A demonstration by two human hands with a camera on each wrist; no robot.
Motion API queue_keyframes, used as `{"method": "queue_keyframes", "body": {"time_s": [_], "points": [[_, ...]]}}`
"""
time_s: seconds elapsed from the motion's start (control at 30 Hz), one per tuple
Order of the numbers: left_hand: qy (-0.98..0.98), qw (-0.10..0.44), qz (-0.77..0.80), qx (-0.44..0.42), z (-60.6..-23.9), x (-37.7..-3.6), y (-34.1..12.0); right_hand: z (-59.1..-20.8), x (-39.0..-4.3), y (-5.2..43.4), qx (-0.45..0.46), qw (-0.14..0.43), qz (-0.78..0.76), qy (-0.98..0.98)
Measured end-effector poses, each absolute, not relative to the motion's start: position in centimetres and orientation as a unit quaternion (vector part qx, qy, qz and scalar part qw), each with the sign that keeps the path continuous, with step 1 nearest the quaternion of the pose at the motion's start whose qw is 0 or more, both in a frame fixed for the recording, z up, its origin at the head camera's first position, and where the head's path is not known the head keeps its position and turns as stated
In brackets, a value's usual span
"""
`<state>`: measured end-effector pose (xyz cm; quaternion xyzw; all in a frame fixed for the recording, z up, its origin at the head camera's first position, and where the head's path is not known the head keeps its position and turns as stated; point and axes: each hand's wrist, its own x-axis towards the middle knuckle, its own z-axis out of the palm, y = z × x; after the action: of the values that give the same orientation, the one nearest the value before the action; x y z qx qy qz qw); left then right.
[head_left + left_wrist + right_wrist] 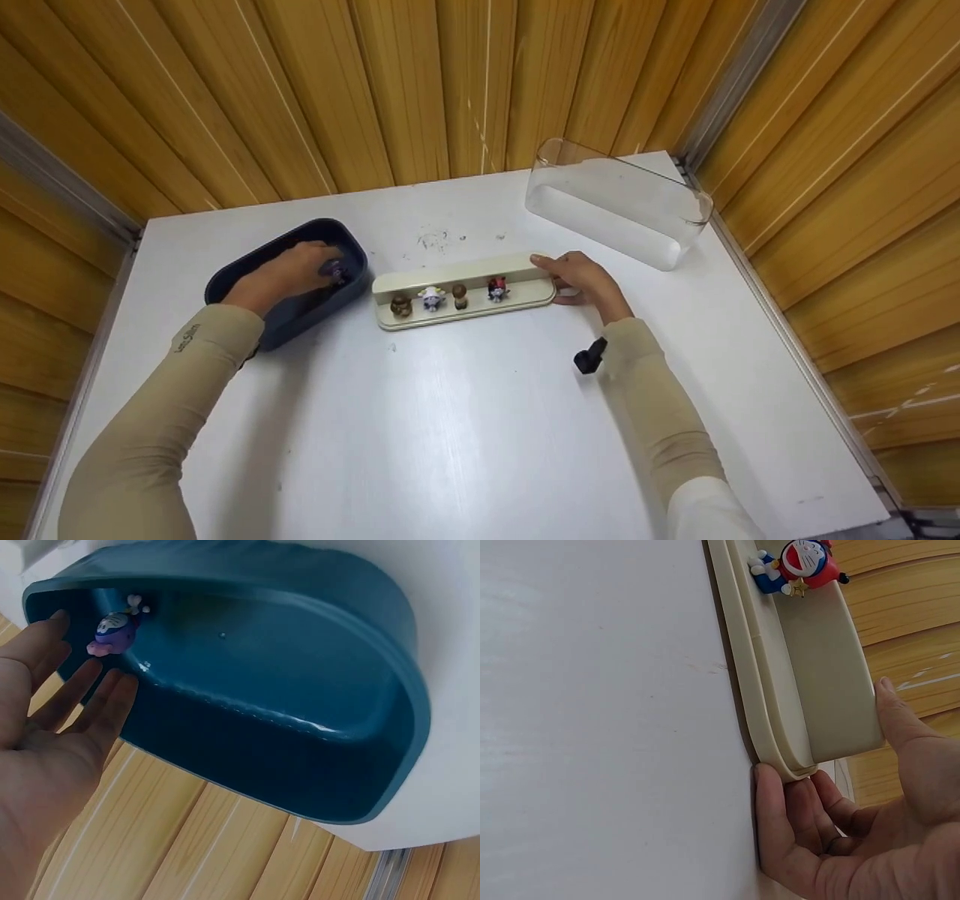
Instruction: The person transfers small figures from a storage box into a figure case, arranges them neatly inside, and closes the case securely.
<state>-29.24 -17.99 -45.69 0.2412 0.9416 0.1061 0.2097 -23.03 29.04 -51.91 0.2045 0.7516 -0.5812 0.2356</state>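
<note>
A navy blue box (358,247) stands at the left of the table. My left hand (294,270) reaches inside it, fingers spread and slightly bent. Just beyond the fingertips is a small purple-and-pink toy figure (116,634) in the box's end, lying on its side in the left wrist view. In the middle is a cream display stand (465,318) with a raised back. My right hand (589,281) grips its right end, thumb on the back panel and fingers around the base. Several toy figures stand on it: a brown one (401,305), a white-and-purple one (432,298), a brown-headed one (460,295), and a red-caped one (804,562).
A clear cover (611,202) with a pale band along its bottom sits at the back right. Wood-patterned walls (405,90) enclose the white table (450,420) at the back and sides. Dark smudges mark the tabletop behind the stand.
</note>
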Motion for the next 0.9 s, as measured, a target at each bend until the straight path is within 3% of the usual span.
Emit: {"method": "queue_keyframes", "body": {"time_s": [0.17, 0.47, 0.9], "points": [[0.939, 0.21, 0.085, 0.259, -45.9, -29.4, -18.2, -51.7, -23.2, 29.0, 0.199, 0.238, -0.571, 0.76], [0.934, 0.165, 0.075, 0.308, -46.5, -29.7, -17.8, -51.9, -23.0, 28.9, 0.213, 0.235, -0.578, 0.752], [0.94, 0.171, 0.09, 0.283, -48.1, -30.6, -17.3, -52.0, -23.0, 28.9, 0.215, 0.229, -0.579, 0.752]]}}
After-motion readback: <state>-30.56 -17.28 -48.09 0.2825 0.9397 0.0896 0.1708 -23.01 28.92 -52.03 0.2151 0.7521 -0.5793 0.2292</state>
